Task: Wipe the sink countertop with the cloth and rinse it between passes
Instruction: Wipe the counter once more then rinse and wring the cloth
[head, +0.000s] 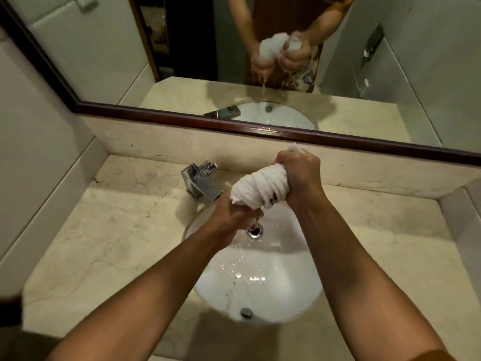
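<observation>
Cloth, white, soft and sodden, is twisted into a rope above the sink. Left hand and right hand clench curled fingers around its two ends. It looks water-heavy and limp, so the ends seem the best hold.

Your left hand hides the near end of the cloth, and its fingers curl under, out of sight. Your forearms cover part of the sink. The picture's edge cuts the bench at the near side.
</observation>
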Available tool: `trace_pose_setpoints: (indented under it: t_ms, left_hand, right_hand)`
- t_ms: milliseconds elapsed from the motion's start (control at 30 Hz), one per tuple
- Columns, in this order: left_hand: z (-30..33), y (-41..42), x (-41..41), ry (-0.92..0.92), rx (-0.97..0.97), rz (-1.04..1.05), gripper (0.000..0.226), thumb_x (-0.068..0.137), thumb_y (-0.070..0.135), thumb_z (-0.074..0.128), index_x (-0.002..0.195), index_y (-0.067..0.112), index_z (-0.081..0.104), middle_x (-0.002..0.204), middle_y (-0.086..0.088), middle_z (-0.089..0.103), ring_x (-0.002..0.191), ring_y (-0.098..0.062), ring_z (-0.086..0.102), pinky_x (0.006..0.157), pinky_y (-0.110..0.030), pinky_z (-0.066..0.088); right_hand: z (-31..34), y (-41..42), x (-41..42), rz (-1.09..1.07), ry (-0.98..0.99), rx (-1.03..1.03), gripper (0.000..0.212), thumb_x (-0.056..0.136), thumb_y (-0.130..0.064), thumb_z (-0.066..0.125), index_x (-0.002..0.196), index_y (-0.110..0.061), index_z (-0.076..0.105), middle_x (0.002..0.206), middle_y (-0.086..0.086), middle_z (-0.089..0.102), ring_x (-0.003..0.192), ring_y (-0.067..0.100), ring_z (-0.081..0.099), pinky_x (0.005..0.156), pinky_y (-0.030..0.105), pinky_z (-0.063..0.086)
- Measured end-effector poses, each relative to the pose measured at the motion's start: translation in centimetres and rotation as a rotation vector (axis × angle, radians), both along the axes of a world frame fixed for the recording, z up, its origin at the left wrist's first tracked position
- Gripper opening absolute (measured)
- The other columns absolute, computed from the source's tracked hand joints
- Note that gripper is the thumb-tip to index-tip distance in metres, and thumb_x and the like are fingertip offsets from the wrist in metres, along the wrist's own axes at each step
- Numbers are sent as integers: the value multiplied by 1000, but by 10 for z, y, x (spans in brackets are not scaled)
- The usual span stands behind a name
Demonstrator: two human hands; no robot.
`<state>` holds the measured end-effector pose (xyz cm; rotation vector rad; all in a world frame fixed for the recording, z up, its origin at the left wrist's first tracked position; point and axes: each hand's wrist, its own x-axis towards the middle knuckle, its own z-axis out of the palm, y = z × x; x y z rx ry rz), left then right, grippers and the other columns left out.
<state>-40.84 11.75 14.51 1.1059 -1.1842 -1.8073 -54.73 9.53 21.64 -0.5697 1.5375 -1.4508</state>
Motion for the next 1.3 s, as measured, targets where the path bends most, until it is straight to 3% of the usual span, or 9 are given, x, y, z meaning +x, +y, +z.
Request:
trace_pose_setpoints:
  t_ms: [167, 300, 533, 667, 800, 933, 1100, 1233, 1300]
  left_hand:
    - [-14, -8, 11, -440, -358, 11, 68, 60, 27, 86, 120, 23, 54, 110, -3, 64, 98, -19, 63, 79, -34, 57]
    - [-19, 0, 36, -394, -357, -137, 77, 58, 56, 81, 126, 35, 49, 123, -1, 59, 108, -16, 62, 89, -35, 56]
    - [10, -4, 48, -302, -170, -292, 26, 97, 43, 50, 111, 22, 54, 106, -5, 66, 94, -21, 63, 84, -45, 51]
    - [29, -22, 55, -263, -151, -544, 34, 87, 30, 70, 120, 27, 61, 110, -5, 70, 100, -24, 64, 87, -34, 50]
    - [45, -20, 38, -125, -230, -525, 54, 60, 0, 85, 108, 12, 63, 103, -10, 71, 100, -27, 66, 87, -36, 56]
    - [52, -4, 21, -10, -309, -290, 58, 61, -6, 80, 111, 11, 55, 101, -4, 67, 96, -19, 63, 81, -21, 55]
    - [61, -5, 18, 128, -69, -176, 43, 74, 27, 81, 110, 8, 67, 106, -14, 73, 101, -30, 69, 88, -40, 56]
    - [74, -9, 8, 89, -18, -139, 53, 80, 50, 72, 115, 11, 68, 110, -11, 72, 105, -28, 68, 97, -47, 50]
    - [81, -10, 4, -10, -7, -102, 61, 77, 58, 70, 117, 12, 67, 107, -9, 74, 101, -26, 70, 91, -46, 54]
  right_hand:
    - [-12, -2, -11, -45, 351, 195, 7, 58, -12, 66, 57, -10, 60, 61, 7, 58, 64, 26, 58, 57, 37, 48]
    - [-8, 7, -6, -75, 732, 234, 11, 75, -19, 65, 70, -10, 64, 62, 3, 56, 70, 29, 55, 62, 33, 43]
    - [12, 21, 20, -61, 1108, -3, 9, 74, -19, 66, 75, -20, 58, 81, -3, 56, 74, 20, 47, 66, 30, 29]
    - [26, 27, 38, 7, 1245, -212, 12, 68, -20, 68, 73, -20, 57, 77, 0, 59, 70, 21, 52, 61, 29, 31]
    - [47, 26, 56, -85, 1177, -105, 14, 72, -21, 68, 84, -19, 61, 89, -4, 57, 81, 19, 51, 67, 29, 32]
    - [65, 20, 62, -81, 1186, 33, 45, 77, -27, 71, 117, -23, 52, 117, -1, 46, 94, 18, 50, 75, 29, 37]
    - [59, 45, 15, 185, 369, 59, 102, 61, -63, 81, 146, -28, 37, 143, 2, 46, 125, 21, 51, 98, 39, 48]
    - [28, 73, -2, 448, 319, 121, 37, 80, -35, 80, 112, -18, 71, 104, 3, 75, 90, 13, 65, 75, 27, 49]
    - [18, 72, -6, 384, 197, 17, 30, 77, -11, 81, 105, -7, 73, 91, 7, 76, 79, 18, 68, 65, 26, 52]
